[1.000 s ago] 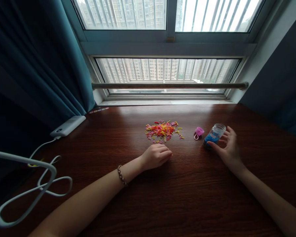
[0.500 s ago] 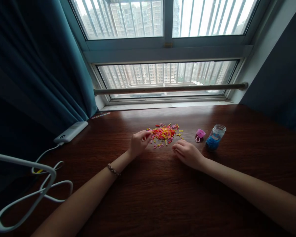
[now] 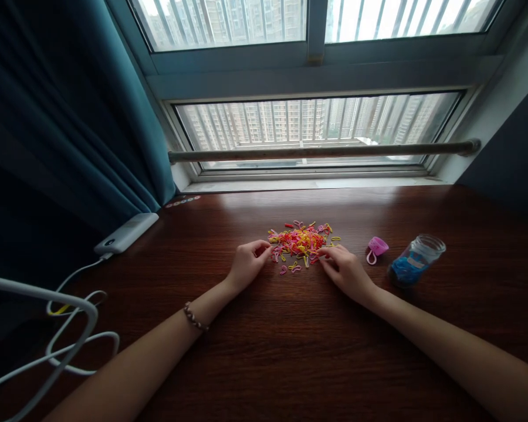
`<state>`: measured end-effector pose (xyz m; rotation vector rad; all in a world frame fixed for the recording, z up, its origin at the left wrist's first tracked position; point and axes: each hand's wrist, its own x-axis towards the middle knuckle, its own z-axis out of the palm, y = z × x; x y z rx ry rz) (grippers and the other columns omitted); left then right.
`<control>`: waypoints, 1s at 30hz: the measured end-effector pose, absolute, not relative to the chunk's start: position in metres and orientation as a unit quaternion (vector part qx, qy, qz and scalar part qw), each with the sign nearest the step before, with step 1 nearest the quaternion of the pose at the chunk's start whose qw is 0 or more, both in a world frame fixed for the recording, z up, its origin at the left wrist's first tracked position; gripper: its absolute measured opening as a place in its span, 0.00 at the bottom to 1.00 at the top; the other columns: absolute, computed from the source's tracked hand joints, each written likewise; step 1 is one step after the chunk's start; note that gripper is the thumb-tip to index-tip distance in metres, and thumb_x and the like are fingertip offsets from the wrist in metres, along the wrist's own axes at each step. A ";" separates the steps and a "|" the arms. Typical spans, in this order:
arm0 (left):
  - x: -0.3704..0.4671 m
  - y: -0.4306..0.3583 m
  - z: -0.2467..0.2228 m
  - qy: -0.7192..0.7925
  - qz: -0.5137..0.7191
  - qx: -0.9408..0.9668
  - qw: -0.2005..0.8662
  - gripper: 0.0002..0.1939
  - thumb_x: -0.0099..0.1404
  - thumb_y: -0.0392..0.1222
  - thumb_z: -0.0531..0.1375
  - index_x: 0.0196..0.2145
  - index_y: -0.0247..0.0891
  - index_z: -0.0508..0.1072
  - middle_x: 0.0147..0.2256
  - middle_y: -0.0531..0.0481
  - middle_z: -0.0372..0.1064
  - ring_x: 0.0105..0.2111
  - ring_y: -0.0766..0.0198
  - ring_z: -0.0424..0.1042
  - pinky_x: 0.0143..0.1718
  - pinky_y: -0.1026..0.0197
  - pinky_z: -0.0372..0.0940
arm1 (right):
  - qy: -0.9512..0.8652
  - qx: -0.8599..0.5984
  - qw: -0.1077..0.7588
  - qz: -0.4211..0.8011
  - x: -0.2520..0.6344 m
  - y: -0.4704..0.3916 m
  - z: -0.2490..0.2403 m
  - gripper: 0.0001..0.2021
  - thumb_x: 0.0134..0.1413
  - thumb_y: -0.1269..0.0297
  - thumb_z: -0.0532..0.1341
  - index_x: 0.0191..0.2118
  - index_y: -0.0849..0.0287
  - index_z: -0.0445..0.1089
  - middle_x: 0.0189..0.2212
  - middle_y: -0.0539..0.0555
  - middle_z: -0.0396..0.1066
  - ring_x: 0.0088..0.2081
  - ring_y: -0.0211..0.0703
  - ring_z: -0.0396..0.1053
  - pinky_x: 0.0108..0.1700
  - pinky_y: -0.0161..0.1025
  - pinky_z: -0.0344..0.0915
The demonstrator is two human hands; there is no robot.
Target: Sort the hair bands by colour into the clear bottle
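A pile of small pink, red and yellow bands (image 3: 301, 240) lies on the dark wooden table (image 3: 264, 351). My left hand (image 3: 250, 264) is at the pile's left edge, thumb and fingers pinched together; whatever is between the tips is too small to make out. At the right edge, my right hand (image 3: 344, 271) touches the bands with its thumb and forefinger a little apart. To the right of that hand are a pink cap with a loop (image 3: 377, 247) and a clear jar (image 3: 416, 261) with blue pieces inside.
A white power strip (image 3: 127, 233) rests at the left by the blue curtain (image 3: 114, 117). White cables (image 3: 85, 305) loop at the lower left. A metal rail (image 3: 325, 152) crosses the window behind the table.
The view has shifted, so the jar and cap appear farther right. My right hand has moved up to the pile's edge and its fingers have parted. My left hand remains pinched beside the pile.
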<state>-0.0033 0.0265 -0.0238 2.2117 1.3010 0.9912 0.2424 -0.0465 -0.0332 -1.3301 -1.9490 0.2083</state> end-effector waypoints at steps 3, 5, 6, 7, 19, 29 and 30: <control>-0.004 0.028 -0.026 0.460 0.324 0.795 0.227 0.12 0.57 0.47 0.56 0.30 0.37 0.73 0.24 0.53 0.70 0.22 0.69 0.63 0.24 0.67 0.57 | -0.774 -0.503 0.374 0.092 0.241 -0.047 -0.032 0.10 0.52 0.73 0.54 0.38 0.57 0.68 0.34 0.54 0.70 0.38 0.43 0.64 0.42 0.42 0.63; -0.005 0.029 -0.029 0.461 0.318 0.794 0.237 0.11 0.56 0.47 0.57 0.30 0.37 0.73 0.25 0.53 0.70 0.23 0.68 0.64 0.25 0.67 0.58 | -0.786 -0.487 0.370 0.090 0.239 -0.048 -0.031 0.10 0.52 0.73 0.53 0.38 0.56 0.68 0.35 0.53 0.70 0.39 0.43 0.64 0.43 0.41 0.63; -0.005 0.029 -0.030 0.463 0.318 0.792 0.238 0.11 0.56 0.46 0.57 0.30 0.37 0.73 0.25 0.52 0.70 0.23 0.68 0.64 0.25 0.67 0.58 | -0.792 -0.479 0.367 0.088 0.239 -0.049 -0.031 0.10 0.53 0.73 0.53 0.37 0.56 0.68 0.35 0.53 0.70 0.39 0.42 0.64 0.43 0.41 0.63; -0.006 0.029 -0.031 0.463 0.320 0.791 0.239 0.10 0.56 0.46 0.57 0.31 0.36 0.72 0.26 0.52 0.70 0.24 0.68 0.65 0.26 0.67 0.59 | -0.797 -0.475 0.363 0.086 0.239 -0.049 -0.030 0.10 0.53 0.73 0.53 0.38 0.56 0.68 0.35 0.53 0.70 0.39 0.42 0.64 0.43 0.41 0.63; -0.008 0.030 -0.036 0.447 0.328 0.805 0.211 0.08 0.55 0.41 0.58 0.32 0.37 0.72 0.28 0.51 0.70 0.25 0.67 0.66 0.25 0.66 0.61 | -0.802 -0.500 0.318 0.067 0.239 -0.050 -0.031 0.06 0.53 0.70 0.54 0.33 0.57 0.68 0.32 0.55 0.66 0.38 0.44 0.62 0.41 0.42 0.63; -0.008 0.029 -0.035 0.443 0.310 0.821 0.184 0.07 0.56 0.43 0.58 0.28 0.36 0.71 0.27 0.51 0.68 0.25 0.68 0.64 0.26 0.66 0.60 | -0.806 -0.506 0.304 0.050 0.240 -0.049 -0.034 0.05 0.53 0.69 0.55 0.29 0.58 0.66 0.29 0.54 0.65 0.36 0.44 0.60 0.39 0.41 0.61; -0.009 0.029 -0.035 0.443 0.309 0.821 0.183 0.07 0.56 0.43 0.58 0.28 0.36 0.71 0.27 0.52 0.67 0.25 0.68 0.64 0.26 0.66 0.60 | -0.805 -0.508 0.302 0.047 0.240 -0.049 -0.034 0.05 0.53 0.69 0.55 0.29 0.58 0.66 0.29 0.54 0.65 0.36 0.44 0.61 0.39 0.41 0.61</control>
